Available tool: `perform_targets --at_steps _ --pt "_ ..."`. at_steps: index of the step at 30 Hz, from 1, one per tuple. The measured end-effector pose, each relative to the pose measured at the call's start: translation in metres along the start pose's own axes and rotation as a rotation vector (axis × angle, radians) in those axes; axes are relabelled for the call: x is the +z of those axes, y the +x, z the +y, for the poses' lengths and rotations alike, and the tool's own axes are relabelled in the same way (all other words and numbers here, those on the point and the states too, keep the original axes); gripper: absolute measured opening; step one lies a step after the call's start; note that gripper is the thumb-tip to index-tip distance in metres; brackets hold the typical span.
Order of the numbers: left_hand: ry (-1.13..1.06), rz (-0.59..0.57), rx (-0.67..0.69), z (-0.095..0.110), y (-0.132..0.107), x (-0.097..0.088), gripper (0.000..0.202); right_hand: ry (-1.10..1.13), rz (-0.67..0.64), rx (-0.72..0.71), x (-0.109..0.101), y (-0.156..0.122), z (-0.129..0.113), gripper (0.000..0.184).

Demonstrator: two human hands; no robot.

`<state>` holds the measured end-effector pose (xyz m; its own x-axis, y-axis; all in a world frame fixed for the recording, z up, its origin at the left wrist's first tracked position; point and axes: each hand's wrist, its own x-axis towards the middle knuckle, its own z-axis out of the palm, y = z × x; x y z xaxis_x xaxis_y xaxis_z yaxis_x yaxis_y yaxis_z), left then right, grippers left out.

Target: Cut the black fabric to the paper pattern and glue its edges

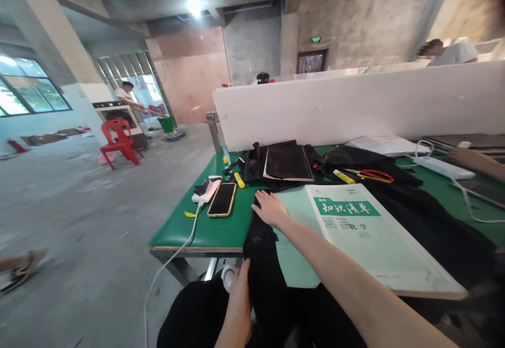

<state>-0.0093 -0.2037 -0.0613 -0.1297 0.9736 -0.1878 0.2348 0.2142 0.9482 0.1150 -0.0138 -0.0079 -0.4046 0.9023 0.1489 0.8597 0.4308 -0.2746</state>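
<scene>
A black cloth [418, 216] lies across the green table [197, 227], and a strip of it [260, 264] hangs over the front edge onto my lap. My left hand [239, 298] is low by my knees, its fingers closed on the hanging strip. My right hand [270, 208] lies flat and open on the cloth at the table edge, touching the left side of a pale green book [366, 232] that rests on the cloth.
A phone [222, 199], a white charger block [207, 189] with its cable and a yellow marker [239, 180] lie to the left. Behind are a black bag [288, 161], red scissors [374, 175], a white power strip [442, 167] and a white divider [355, 106]. Another person's hand [473, 160] rests at the right.
</scene>
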Motion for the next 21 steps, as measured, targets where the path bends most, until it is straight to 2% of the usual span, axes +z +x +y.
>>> perform_targets --at_steps 2,4,7,10,13,16,18,21 --pt "-0.113 0.061 -0.102 0.006 -0.012 -0.006 0.034 -0.002 0.004 -0.001 0.001 0.000 0.001 0.065" --pt "-0.186 0.035 -0.207 0.014 -0.026 -0.012 0.032 -0.001 0.004 -0.003 0.002 0.001 0.002 0.065" --pt "-0.250 -0.100 -0.311 0.022 -0.047 -0.017 0.036 0.000 0.002 -0.006 0.004 0.001 0.003 0.066" --pt "-0.382 -0.236 -0.401 0.019 -0.060 -0.021 0.042 0.000 0.004 -0.005 0.005 0.004 0.005 0.066" --pt "-0.506 -0.357 -0.379 0.017 -0.068 -0.026 0.043 -0.002 0.002 -0.001 0.005 0.010 0.007 0.067" --pt "-0.600 -0.427 -0.314 0.028 -0.072 -0.032 0.050 -0.004 0.000 0.008 0.006 0.018 0.010 0.067" --pt "-0.613 -0.393 -0.317 0.038 -0.074 -0.038 0.053 -0.005 0.006 0.016 0.006 0.023 0.012 0.066" --pt "-0.471 -0.250 -0.235 0.042 -0.074 -0.045 0.045 -0.009 0.018 0.025 0.005 0.030 0.014 0.065"
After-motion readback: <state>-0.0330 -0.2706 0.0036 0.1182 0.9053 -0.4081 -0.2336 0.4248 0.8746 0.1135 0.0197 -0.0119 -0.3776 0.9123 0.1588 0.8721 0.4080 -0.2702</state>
